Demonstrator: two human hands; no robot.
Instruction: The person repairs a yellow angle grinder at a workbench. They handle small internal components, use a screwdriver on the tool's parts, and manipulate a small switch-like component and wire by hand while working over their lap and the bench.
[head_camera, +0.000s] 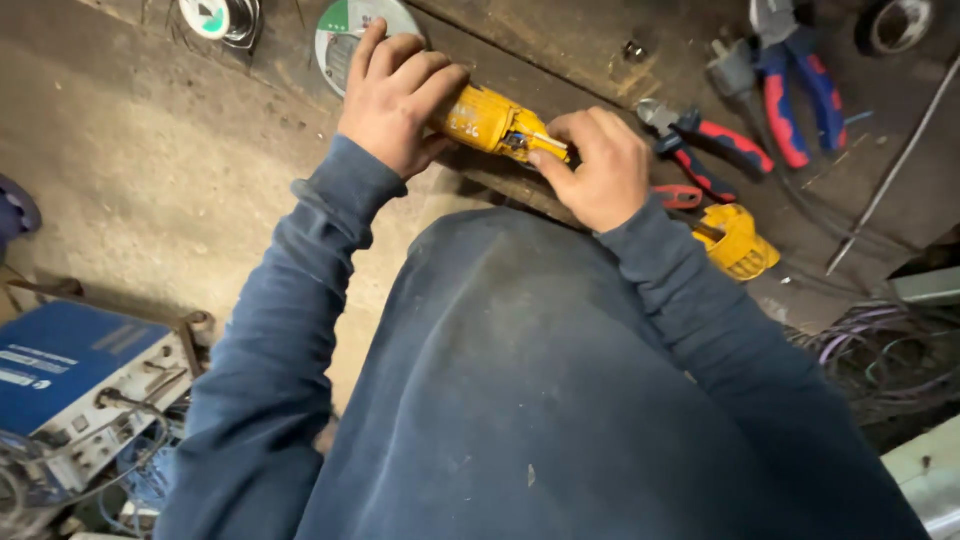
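Note:
A yellow power tool body (490, 122), like an angle grinder without its rear cover, lies across the edge of a dark workbench (560, 40). My left hand (397, 95) wraps around its front end. My right hand (597, 165) pinches the rear end of the tool, fingertips at the exposed inner parts. A grinding disc (345, 30) shows behind my left hand. A loose yellow housing piece (737, 242) lies to the right of my right wrist. My dark blue sweatshirt fills the lower frame.
Red-and-blue pliers (705, 145) and a second pair (795, 85) lie on the bench at right, with a thin metal rod (885, 185). Tangled wires (885, 355) sit lower right. A blue-and-white machine (75, 385) stands on the floor lower left.

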